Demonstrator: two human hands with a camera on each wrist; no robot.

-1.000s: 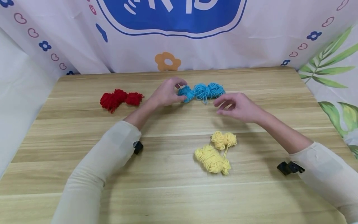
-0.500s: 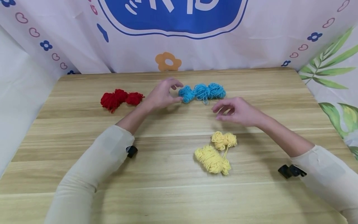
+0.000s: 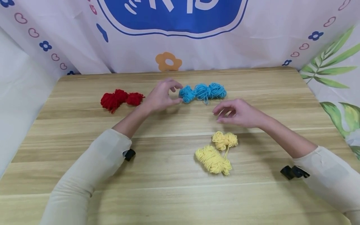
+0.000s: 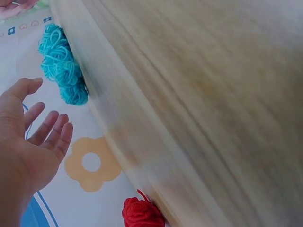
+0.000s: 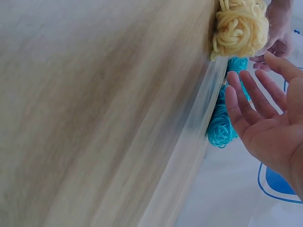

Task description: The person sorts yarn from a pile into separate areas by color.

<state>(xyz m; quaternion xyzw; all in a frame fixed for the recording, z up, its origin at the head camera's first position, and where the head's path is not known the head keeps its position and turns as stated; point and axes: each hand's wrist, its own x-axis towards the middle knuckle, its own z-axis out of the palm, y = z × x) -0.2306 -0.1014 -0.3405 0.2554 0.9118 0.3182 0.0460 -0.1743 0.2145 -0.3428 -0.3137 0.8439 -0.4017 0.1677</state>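
Blue yarn (image 3: 209, 91) lies near the table's back edge as a small bundle joined to a larger tied one. My left hand (image 3: 163, 95) is at its left end, fingertips close to the small bundle and nothing held; in the left wrist view its fingers (image 4: 56, 132) are spread and relaxed. My right hand (image 3: 239, 113) hovers below and right of the blue yarn, fingers loosely bent around nothing. Yellow yarn (image 3: 213, 160), one long bundle linked by a strand to a smaller one, lies nearer the front. Red yarn (image 3: 113, 100) rests at the back left.
The wooden table (image 3: 157, 200) ends at the back against a white printed cloth (image 3: 135, 53) hanging down. Dark wrist cameras (image 3: 293, 172) stick out below both sleeves, low over the tabletop.
My left hand has drawn back a little to the left from the small blue bundle. My right hand has moved slightly toward the front. The yarn bundles appear to lie as before.
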